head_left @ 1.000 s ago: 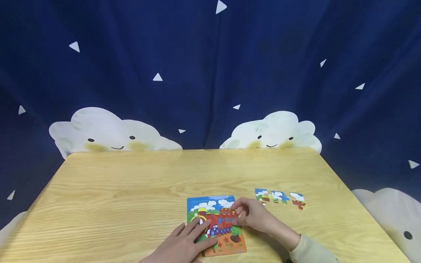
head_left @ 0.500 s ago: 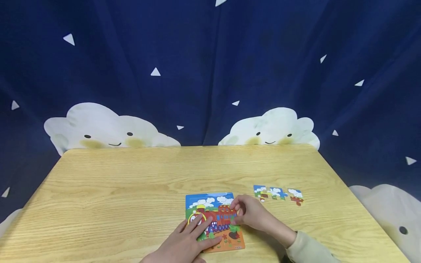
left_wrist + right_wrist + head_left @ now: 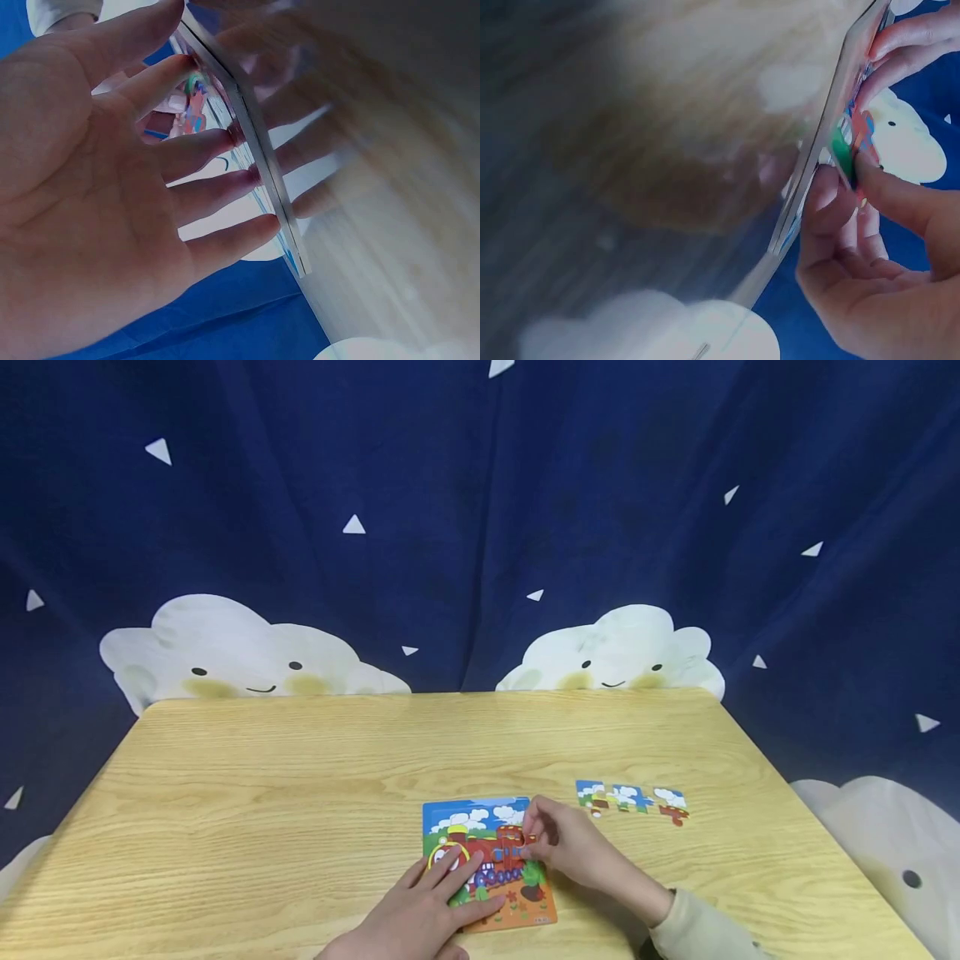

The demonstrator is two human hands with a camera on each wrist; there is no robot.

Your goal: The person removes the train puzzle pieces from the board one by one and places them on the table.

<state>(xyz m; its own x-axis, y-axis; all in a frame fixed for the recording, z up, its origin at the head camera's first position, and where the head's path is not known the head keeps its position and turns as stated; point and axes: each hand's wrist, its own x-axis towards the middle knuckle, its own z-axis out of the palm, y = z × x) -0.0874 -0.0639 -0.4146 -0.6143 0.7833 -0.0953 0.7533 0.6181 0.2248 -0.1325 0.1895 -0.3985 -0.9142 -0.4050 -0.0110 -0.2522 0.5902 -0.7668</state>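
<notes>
A jigsaw puzzle board (image 3: 480,815) with a red train picture lies at the front middle of the table. My left hand (image 3: 420,906) rests on its lower left part with fingers spread and straight; in the left wrist view those fingers (image 3: 206,191) reach onto the board's face. At the right edge, my right hand (image 3: 570,843) pinches a red and green puzzle piece (image 3: 842,154) between thumb and fingers. That piece stands tilted from the board in the right wrist view. From above, the fingertips partly cover it.
Three loose puzzle pieces, a left one (image 3: 591,795), a middle one (image 3: 628,797) and a right one (image 3: 671,803), lie in a row right of the board. The wooden table (image 3: 262,793) ends at a dark blue curtain (image 3: 420,568) with clouds.
The right hand has shifted slightly left over the train, and the piece in its fingers now overlaps the carriages. The left hand stays on the board. The head view has tilted a little.
</notes>
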